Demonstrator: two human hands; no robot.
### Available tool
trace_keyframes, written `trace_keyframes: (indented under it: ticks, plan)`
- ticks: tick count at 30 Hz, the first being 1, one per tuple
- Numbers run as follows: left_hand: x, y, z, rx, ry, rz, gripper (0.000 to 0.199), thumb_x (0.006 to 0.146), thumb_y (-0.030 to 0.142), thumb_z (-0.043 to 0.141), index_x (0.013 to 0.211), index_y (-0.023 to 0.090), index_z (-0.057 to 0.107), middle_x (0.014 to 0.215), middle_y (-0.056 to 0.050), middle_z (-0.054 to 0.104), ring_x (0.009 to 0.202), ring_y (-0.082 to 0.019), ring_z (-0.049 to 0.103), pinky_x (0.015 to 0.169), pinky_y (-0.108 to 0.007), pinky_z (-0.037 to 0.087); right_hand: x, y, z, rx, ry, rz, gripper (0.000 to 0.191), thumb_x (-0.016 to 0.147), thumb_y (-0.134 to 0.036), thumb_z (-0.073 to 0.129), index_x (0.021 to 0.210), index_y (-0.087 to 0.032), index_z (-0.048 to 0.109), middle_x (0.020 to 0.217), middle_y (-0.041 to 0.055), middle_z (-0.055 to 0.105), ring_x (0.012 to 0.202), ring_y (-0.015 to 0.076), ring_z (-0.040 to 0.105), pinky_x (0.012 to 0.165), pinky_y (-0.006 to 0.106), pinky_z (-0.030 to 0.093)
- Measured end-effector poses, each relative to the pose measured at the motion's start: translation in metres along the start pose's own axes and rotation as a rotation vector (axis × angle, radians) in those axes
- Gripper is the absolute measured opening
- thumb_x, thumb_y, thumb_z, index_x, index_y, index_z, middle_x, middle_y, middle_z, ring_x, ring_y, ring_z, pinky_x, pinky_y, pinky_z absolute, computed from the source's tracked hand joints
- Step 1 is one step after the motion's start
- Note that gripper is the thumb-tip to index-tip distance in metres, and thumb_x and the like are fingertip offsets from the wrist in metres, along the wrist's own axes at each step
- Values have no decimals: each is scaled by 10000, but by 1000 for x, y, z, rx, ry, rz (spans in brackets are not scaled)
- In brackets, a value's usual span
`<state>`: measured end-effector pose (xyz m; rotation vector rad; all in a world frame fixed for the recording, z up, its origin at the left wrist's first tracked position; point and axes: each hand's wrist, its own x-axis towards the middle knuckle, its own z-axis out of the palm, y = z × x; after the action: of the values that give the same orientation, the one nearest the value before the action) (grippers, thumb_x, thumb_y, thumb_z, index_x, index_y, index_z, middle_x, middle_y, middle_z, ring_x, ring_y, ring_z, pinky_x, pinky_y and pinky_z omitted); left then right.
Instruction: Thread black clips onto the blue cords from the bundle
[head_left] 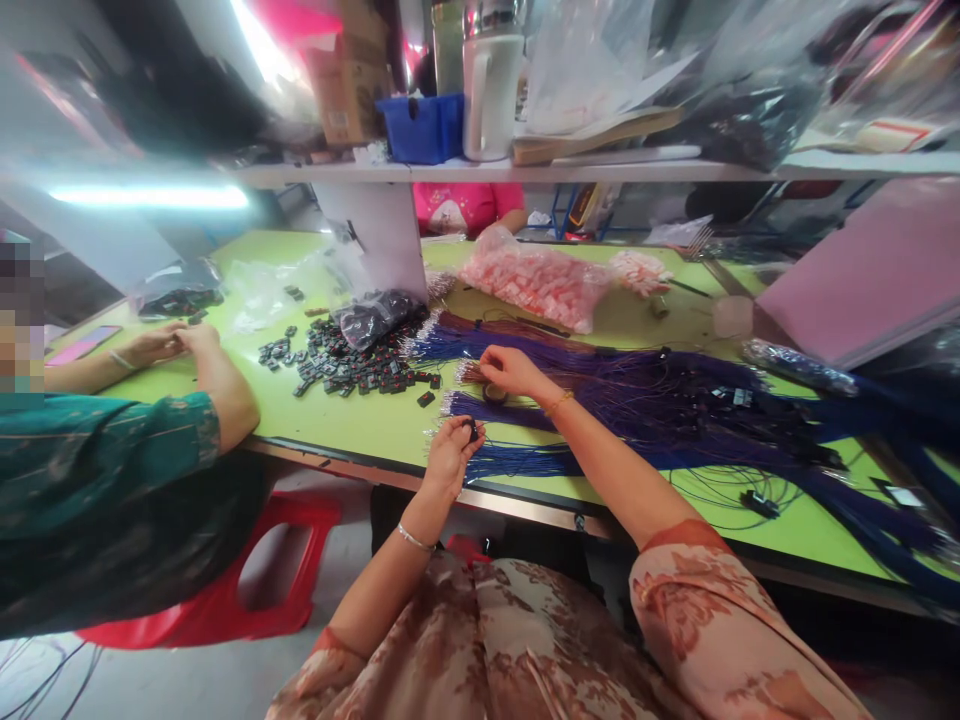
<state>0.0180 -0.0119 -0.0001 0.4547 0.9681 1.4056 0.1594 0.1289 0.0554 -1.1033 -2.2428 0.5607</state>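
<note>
My left hand [448, 457] is closed around a small black plastic connector housing [471, 430], held near the table's front edge. My right hand [516, 373] hovers low over the wire bundles, fingers pinched together at the silver-tipped ends of brown wires [471, 374]; whether a wire is between them is too small to see. Beneath my right wrist sits a dark round object [494, 393]. Blue and purple wires [600, 385] stretch away to the right, their metal terminals facing left. Many loose black housings [352, 365] lie heaped to the left of my hands.
A bag of pink connectors [536, 275] lies behind the wires. Above the table runs a shelf [480, 173] bearing a blue bin [424, 128] and a white mug [491, 95]. To my left sits a co-worker in a green sleeve [112, 450]; another person in pink [469, 205] is opposite.
</note>
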Motion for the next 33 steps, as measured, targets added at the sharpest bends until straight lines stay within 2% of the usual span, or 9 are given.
trace_keyframes:
  ticks: [5, 13, 18, 23, 29, 33]
  plan:
    - [0, 0, 0, -13, 15, -5, 178, 732, 164, 655, 885, 150, 564, 866, -73, 675, 820, -169, 663, 932, -431, 468, -25, -16, 9, 119, -26, -74, 118, 783, -210, 494, 758, -151, 594, 692, -13, 602, 601, 93, 466, 582, 203, 317]
    - [0, 2, 9, -13, 20, -25, 132, 785, 106, 556, 904, 163, 547, 897, -61, 679, 824, -132, 647, 951, -401, 460, -67, -23, 13, 101, -91, -39, 141, 776, -204, 515, 652, -154, 557, 616, -20, 561, 550, 80, 434, 544, 205, 276]
    - [2, -2, 14, -32, 8, -34, 119, 793, 92, 539, 891, 158, 553, 856, -42, 647, 807, -116, 626, 942, -375, 465, -74, -25, 13, 7, -109, -76, 186, 806, -250, 534, 649, -157, 571, 602, -10, 575, 527, 83, 422, 541, 220, 251]
    - [4, -4, 12, -8, 10, -33, 141, 779, 111, 571, 906, 171, 560, 886, -37, 624, 841, -120, 610, 937, -369, 460, -76, -25, 13, -71, -131, -52, 200, 823, -278, 517, 686, -161, 605, 623, 7, 602, 535, 101, 447, 554, 230, 258]
    - [2, -5, 11, 26, 11, -15, 166, 748, 162, 623, 898, 184, 557, 863, -21, 620, 841, -120, 599, 922, -357, 454, -76, -29, 16, -183, -85, -80, 200, 830, -286, 511, 705, -171, 617, 668, 34, 629, 609, 139, 489, 636, 259, 293]
    - [-1, -9, 16, 117, 14, 32, 199, 726, 198, 657, 900, 194, 559, 864, -9, 620, 807, -110, 590, 864, -327, 469, -78, -28, 18, -213, -103, -96, 170, 825, -258, 506, 724, -173, 613, 673, 38, 624, 632, 151, 497, 666, 271, 301]
